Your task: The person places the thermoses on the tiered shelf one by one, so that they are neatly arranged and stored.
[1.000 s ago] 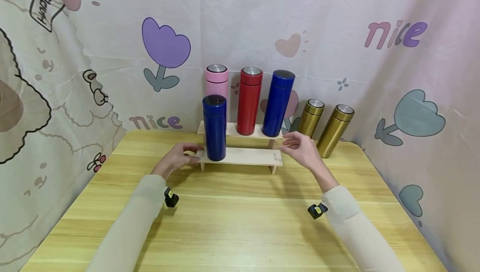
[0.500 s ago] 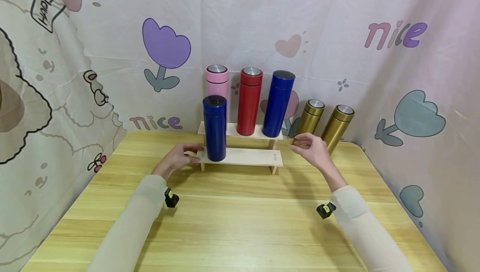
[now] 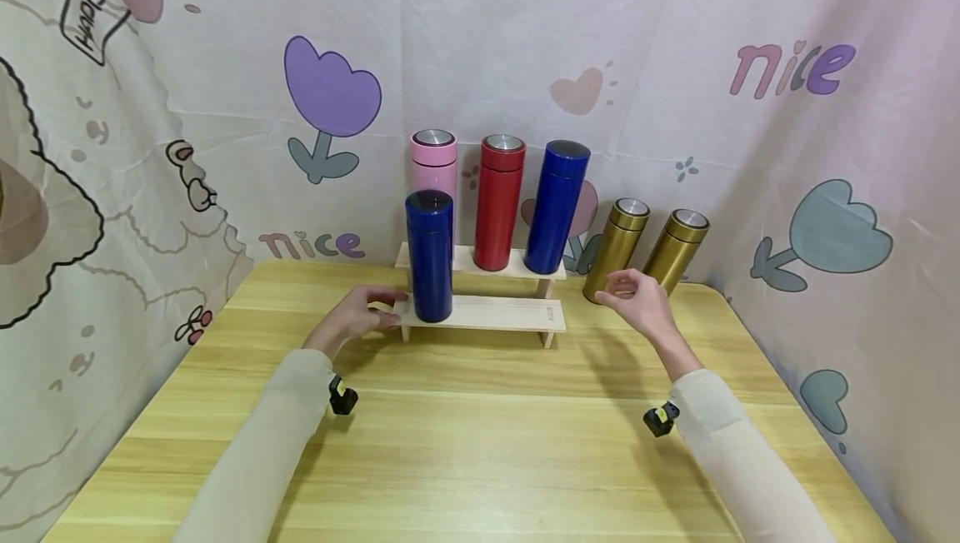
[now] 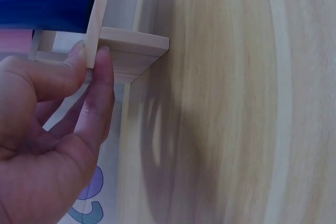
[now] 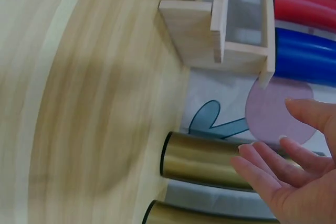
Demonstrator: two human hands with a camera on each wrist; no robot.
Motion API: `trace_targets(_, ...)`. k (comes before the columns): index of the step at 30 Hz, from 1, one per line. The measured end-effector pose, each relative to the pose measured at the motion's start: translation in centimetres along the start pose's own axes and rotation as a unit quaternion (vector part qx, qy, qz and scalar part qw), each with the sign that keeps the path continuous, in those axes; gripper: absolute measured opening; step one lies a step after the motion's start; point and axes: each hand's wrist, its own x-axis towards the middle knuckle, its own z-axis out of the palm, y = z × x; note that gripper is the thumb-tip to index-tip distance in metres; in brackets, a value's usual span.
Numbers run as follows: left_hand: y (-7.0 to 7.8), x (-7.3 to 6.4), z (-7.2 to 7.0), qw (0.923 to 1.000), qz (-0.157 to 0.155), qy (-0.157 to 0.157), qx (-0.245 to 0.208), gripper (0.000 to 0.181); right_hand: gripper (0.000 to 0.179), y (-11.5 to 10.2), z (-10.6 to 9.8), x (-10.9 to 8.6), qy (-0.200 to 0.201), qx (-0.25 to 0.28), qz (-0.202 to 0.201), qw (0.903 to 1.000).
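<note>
Rack (image 3: 483,311), wooden and two-tiered, stands on the bench (image 3: 450,443) near the curtain (image 3: 465,52). I judge it stiff and light, but tippy as loaded; hold it at a bare board end and keep it level. Its long axis runs left to right, with the lower tier (image 3: 521,313) toward the person. I read the left hand (image 3: 356,314) as pinching that tier's left end between thumb and finger.

The front blue flask (image 3: 431,260) stands at the lower tier's left; the pink flask (image 3: 433,160), red flask (image 3: 499,206) and rear blue flask (image 3: 557,210) stand above.

Right of the rack, two gold flasks (image 3: 618,243) stand on the bench, long axes vertical, caps (image 3: 632,206) up. I expect rigid, slick bodies; grasp around the middle. The right hand (image 3: 635,300) hangs before them, fingers loosely spread, holding nothing; contact I cannot tell.
</note>
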Motion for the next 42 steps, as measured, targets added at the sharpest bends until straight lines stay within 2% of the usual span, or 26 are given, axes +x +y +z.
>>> trace_targets(5, 0.0, -0.1, 0.0, 1.0, -0.006, 0.0, -0.001, 0.049, 0.057, 0.7, -0.1, 0.3, 0.006, -0.003, 0.016, 0.9998)
trace_targets(14, 0.0, -0.1, 0.0, 1.0, -0.006, 0.0, -0.004, 0.049, 0.062, 2.3, 0.0, 1.3, -0.01, -0.021, 0.056, 0.9981)
trace_targets(20, 0.0, 0.0, 0.0, 0.9999, -0.004, -0.001, -0.011, 0.049, 0.066, 3.1, 0.3, 1.9, 0.001, -0.025, 0.074, 0.997)
trace_targets(33, 0.0, -0.1, -0.1, 0.9999, -0.008, -0.001, -0.012, 0.05, 0.077, 4.4, 1.0, 3.4, 0.004, -0.001, 0.102, 0.9948)
trace_targets(42, 0.0, 0.0, 0.1, 0.9999, 0.002, -0.002, -0.015, 0.049, 0.087, 4.8, 1.7, 4.5, 0.011, 0.007, 0.12, 0.9927)
